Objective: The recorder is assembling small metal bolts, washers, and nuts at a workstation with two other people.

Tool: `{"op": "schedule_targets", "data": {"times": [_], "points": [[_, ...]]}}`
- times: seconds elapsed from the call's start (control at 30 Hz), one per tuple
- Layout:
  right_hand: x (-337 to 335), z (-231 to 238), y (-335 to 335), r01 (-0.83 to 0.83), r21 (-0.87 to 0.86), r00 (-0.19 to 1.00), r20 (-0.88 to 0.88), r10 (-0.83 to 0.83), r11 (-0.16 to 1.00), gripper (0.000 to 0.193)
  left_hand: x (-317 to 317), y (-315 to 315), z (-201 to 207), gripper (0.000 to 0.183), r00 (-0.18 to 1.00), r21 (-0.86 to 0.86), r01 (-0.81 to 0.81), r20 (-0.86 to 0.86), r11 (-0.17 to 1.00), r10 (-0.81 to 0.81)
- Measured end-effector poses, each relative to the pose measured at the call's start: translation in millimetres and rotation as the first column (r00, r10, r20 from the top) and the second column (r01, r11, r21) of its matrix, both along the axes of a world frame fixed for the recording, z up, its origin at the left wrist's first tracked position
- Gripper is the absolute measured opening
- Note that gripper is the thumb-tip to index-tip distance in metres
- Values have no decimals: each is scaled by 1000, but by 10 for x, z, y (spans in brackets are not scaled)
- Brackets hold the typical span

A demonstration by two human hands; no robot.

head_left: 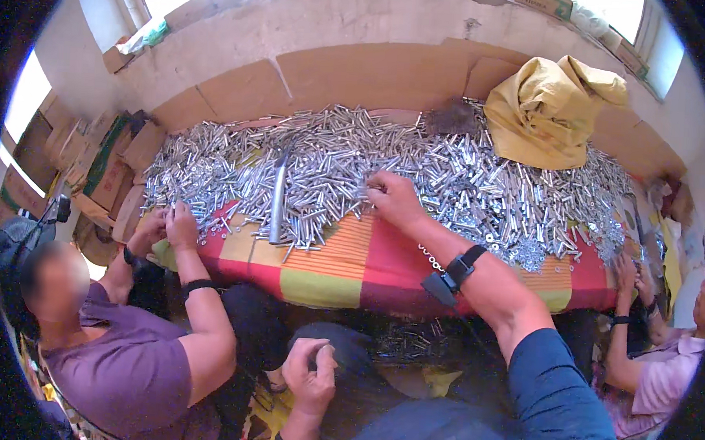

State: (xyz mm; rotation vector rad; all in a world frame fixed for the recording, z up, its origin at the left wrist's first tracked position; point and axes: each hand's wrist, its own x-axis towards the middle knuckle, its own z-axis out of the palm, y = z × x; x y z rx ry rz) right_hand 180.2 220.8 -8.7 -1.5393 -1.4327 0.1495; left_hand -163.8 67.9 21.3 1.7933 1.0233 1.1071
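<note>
Now right hand [393, 197] fingers pinched in metal tube heap [449, 177]; left hand [310, 371] fingers curled together; yellow sack [542, 110] beside.

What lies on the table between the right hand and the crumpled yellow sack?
In the head view, only the heap of small shiny metal pins fills the stretch between the right hand and the crumpled yellow sack.

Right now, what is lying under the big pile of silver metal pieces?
The pile of metal pieces lies on a checked cloth of red, orange and green. Its front strip shows; the rest is covered, as is whatever supports the cloth.
</note>
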Motion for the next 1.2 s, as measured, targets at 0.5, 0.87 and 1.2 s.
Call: {"op": "schedule_targets", "data": {"times": [0.5, 0.87, 1.2], "points": [[88, 207, -1012, -345, -170, 383, -923, -27, 923, 15, 248, 62, 233, 5, 993, -42, 91, -74, 995, -94], [125, 586, -1634, -644, -314, 583, -792, 181, 698, 19, 1323, 359, 292, 53, 914, -205, 404, 39, 892, -405], [372, 587, -2011, -597, -263, 684, -661, 309, 758, 25, 1985, 242, 223, 32, 693, -625, 587, 58, 515, -719]]}}
